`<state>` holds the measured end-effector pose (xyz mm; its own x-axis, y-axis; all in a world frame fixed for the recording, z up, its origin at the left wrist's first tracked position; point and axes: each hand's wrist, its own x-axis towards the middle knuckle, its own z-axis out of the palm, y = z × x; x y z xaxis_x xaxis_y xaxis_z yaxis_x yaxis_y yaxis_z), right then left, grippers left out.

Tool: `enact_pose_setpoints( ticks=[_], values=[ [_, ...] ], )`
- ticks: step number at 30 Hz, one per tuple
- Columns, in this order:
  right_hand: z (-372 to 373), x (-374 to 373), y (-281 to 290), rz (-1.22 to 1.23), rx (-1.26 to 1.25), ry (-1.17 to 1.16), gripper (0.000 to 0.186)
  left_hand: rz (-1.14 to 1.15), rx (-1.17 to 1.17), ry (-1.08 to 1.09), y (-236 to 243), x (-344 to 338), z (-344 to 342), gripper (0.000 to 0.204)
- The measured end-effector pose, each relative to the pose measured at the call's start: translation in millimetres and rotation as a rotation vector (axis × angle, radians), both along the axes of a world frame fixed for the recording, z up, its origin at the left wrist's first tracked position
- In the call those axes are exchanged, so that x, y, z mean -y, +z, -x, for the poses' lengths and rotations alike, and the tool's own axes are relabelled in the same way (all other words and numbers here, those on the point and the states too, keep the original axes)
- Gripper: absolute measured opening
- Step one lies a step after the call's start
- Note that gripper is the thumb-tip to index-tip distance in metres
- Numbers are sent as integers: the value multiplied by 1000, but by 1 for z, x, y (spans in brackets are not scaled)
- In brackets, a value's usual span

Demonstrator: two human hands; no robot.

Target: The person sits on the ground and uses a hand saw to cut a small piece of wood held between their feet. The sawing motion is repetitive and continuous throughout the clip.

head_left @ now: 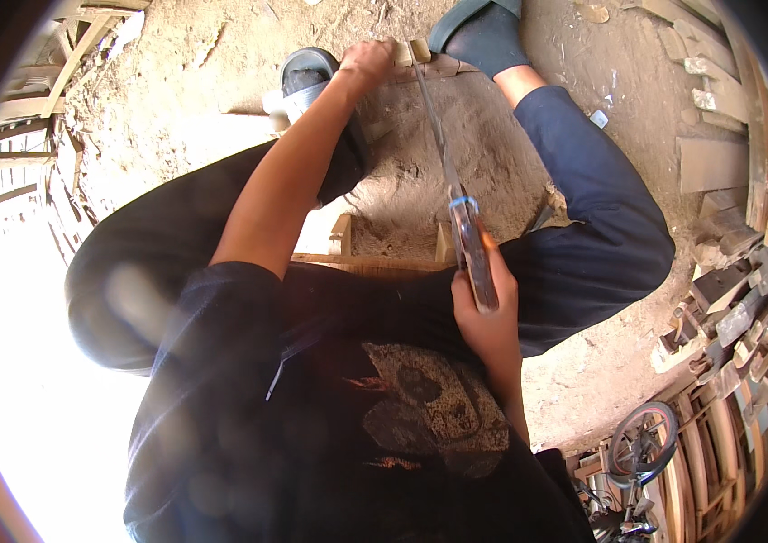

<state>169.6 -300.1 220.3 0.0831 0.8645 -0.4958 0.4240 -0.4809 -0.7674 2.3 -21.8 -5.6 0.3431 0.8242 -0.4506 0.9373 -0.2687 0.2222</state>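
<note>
My right hand (490, 303) is closed around the handle of a handsaw (476, 253). Its long narrow blade points away from me, and the far end lies at a small piece of wood (419, 51) near the top of the view. Beside the blade, on its left, my left hand (370, 60) presses that wood piece with its fingers wrapped over the end. Another strip of wood (443, 66) lies low on the ground under it, close to my right foot. How deep the blade sits in the wood is too small to tell.
I sit on a low wooden bench (370, 263). My sandalled left foot (307, 71) and right foot (485, 38) flank the wood on the dirt floor (483, 149). Scrap wood pieces (732, 235) pile along the right, with a bicycle wheel (642, 443) at lower right. A wooden fence (22, 145) stands left.
</note>
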Motion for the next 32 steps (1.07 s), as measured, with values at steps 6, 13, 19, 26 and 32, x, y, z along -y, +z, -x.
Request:
enact_pose_setpoints(
  ticks=[6, 13, 19, 26, 32],
  values=[
    [1, 19, 24, -117, 12, 17, 59, -13, -4, 29, 3, 4, -1, 62],
    [3, 13, 25, 83, -30, -49, 60, -56, -88, -17, 9, 2, -3, 68],
    [1, 8, 7, -57, -3, 24, 62, -20, -79, 34, -8, 6, -5, 80],
    [-1, 24, 43, -1, -3, 8, 60, -142, -124, 65, -2, 19, -10, 62],
    [5, -1, -10, -104, -9, -2, 57, -150, -129, 61, -7, 12, -5, 62]
  ],
)
